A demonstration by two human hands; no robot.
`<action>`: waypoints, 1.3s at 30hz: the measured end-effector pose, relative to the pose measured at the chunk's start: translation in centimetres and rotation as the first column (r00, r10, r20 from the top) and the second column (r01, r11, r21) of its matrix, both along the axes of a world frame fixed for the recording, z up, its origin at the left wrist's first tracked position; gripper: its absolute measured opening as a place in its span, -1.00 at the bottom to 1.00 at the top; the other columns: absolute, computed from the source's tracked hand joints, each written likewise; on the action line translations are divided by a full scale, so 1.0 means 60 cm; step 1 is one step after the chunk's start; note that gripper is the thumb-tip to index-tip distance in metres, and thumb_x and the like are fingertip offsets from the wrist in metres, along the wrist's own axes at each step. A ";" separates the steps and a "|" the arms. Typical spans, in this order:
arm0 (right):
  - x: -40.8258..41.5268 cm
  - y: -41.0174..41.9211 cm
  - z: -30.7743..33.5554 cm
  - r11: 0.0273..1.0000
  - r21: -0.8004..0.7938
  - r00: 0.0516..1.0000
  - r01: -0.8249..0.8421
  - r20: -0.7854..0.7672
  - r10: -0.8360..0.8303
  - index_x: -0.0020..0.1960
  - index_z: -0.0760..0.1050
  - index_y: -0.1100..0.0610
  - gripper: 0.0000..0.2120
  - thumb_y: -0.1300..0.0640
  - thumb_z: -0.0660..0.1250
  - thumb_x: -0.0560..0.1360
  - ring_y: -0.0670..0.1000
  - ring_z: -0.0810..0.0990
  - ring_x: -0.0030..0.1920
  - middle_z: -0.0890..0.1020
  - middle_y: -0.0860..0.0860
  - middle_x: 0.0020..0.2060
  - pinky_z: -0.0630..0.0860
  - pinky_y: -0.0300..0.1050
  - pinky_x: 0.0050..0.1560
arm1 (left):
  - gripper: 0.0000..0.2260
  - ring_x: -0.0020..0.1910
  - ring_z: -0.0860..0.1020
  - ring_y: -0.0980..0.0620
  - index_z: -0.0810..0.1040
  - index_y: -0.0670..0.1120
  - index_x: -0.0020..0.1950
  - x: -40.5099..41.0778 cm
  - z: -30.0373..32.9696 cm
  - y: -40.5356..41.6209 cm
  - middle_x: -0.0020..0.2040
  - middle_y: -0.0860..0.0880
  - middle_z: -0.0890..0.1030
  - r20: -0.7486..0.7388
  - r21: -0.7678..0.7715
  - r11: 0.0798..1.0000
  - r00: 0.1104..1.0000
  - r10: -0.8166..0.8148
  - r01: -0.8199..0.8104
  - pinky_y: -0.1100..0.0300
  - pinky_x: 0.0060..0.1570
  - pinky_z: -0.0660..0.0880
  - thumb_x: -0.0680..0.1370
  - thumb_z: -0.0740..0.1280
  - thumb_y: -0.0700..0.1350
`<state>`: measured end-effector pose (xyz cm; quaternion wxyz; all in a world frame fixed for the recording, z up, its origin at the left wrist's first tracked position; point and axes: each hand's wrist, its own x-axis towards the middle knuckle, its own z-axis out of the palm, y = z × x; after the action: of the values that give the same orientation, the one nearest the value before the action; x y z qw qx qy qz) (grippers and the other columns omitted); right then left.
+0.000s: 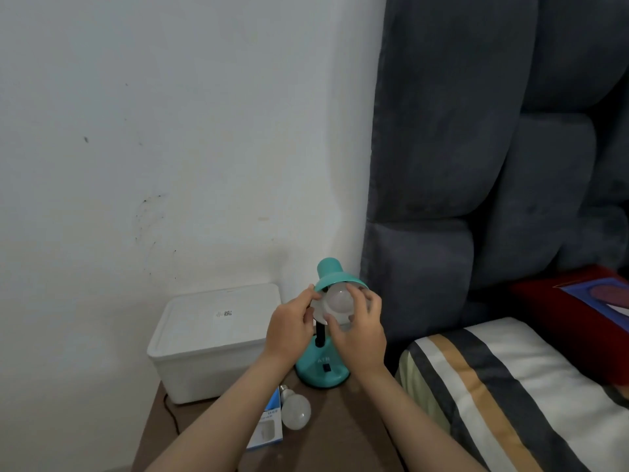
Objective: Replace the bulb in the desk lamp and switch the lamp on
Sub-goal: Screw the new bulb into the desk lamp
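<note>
Frosted round bulb gripped by right hand inside teal metal lampshade, left hand pinching rim; cross-threading likely if tilted.

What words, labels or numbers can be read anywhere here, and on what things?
Lamp base: raised letters, too blurred to read.
White box lid: small sticker with a square code; its print is too small.
Blue bulb carton: some print, blurred, unreadable.
Nothing else bears text.
</note>
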<state>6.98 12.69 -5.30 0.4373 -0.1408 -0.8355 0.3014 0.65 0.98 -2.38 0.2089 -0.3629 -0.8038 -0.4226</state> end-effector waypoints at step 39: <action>-0.008 -0.004 -0.005 1.000 0.006 0.999 -0.012 0.047 0.011 0.33 0.37 -0.05 -0.54 0.12 0.37 0.47 -0.02 0.57 -0.15 0.34 0.08 0.29 0.48 -0.27 -0.31 | -0.72 -0.46 0.45 0.06 0.54 -0.07 0.10 -0.002 -0.003 0.001 -0.32 -0.08 0.62 0.027 0.011 1.000 1.000 0.009 -0.010 0.21 -0.37 0.43 0.48 0.26 -0.34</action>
<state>6.50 12.44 -5.58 0.4163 -0.1417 -0.8472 0.2982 0.52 1.02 -2.58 0.2020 -0.3520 -0.8059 -0.4311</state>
